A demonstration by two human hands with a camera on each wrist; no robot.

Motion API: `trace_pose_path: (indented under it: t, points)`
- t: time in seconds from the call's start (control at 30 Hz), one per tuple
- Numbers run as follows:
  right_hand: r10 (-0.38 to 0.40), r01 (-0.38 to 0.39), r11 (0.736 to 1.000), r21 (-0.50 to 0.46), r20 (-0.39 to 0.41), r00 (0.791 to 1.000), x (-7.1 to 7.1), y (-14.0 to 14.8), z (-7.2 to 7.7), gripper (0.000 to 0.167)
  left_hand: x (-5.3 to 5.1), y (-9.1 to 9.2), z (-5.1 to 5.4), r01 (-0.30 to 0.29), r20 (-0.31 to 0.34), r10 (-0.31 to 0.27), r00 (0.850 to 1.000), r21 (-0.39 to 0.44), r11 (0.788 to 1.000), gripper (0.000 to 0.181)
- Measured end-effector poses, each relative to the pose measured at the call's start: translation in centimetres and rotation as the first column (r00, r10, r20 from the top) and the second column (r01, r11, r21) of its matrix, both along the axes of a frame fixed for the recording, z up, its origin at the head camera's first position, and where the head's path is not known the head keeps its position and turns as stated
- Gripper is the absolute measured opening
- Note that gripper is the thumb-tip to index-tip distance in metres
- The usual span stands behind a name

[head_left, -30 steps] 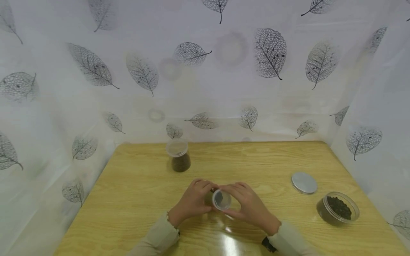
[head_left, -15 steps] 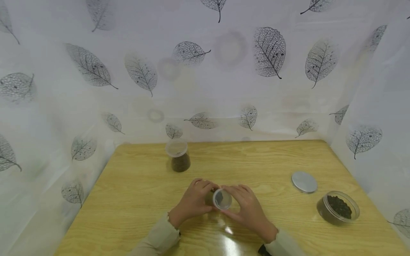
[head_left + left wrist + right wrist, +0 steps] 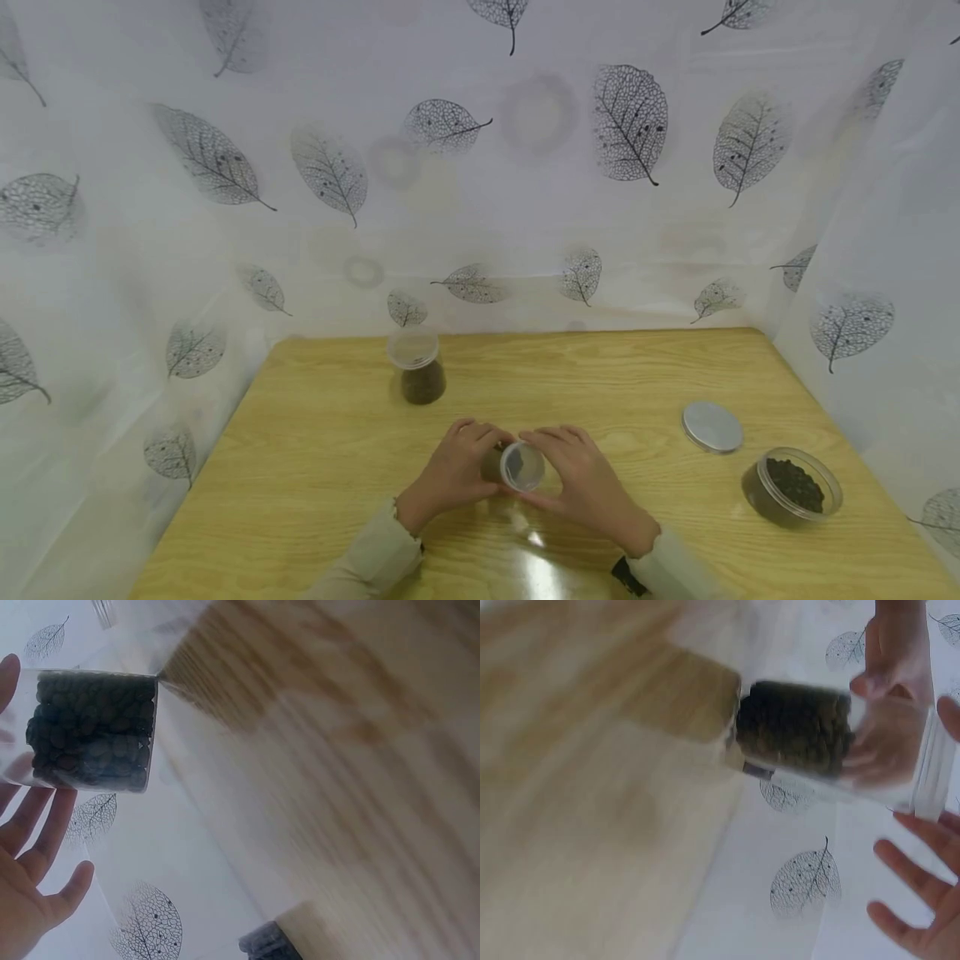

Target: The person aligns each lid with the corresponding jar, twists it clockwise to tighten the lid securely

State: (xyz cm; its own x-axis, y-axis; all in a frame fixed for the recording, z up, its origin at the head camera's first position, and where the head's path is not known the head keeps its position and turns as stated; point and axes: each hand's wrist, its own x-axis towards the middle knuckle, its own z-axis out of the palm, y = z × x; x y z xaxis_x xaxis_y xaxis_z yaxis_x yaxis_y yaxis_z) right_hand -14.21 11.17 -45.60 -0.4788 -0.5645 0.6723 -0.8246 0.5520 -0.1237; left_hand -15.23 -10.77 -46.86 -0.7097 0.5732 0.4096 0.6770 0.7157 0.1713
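Your left hand (image 3: 450,467) grasped the jar (image 3: 97,731) at the tabletop (image 3: 577,375); your right hand (image 3: 588,482) pinched its lid (image 3: 523,467). Scarcely anything had shifted within the second, so work at the lid seemed unfinished.

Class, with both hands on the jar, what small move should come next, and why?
Perhaps a gentle test twist by the right hand: it grips the ridged end of the jar, while the left hand steadies it. Whether that end is capped is unclear.

Left grip (image 3: 456,468) and right grip (image 3: 588,482) curve inward.
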Motion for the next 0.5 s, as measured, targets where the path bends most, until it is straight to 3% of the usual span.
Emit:
trace_pose_path:
  t: [0.23, 0.5]
  points:
    - [0.12, -0.119, 0.987, 0.107, -0.003, 0.993, -1.6, 0.9, 0.5, 0.071, 0.0, 0.0, 0.0, 0.001, 0.013, -0.001, 1.0, 0.002, 1.0, 0.062]
    - [0.116, -0.117, 0.988, 0.1, 0.016, 0.993, -1.6, 0.6, 0.4, 0.063, 0.0, -0.1, -0.1, -0.007, -0.007, 0.007, 1.0, 0.014, 1.0, 0.061]
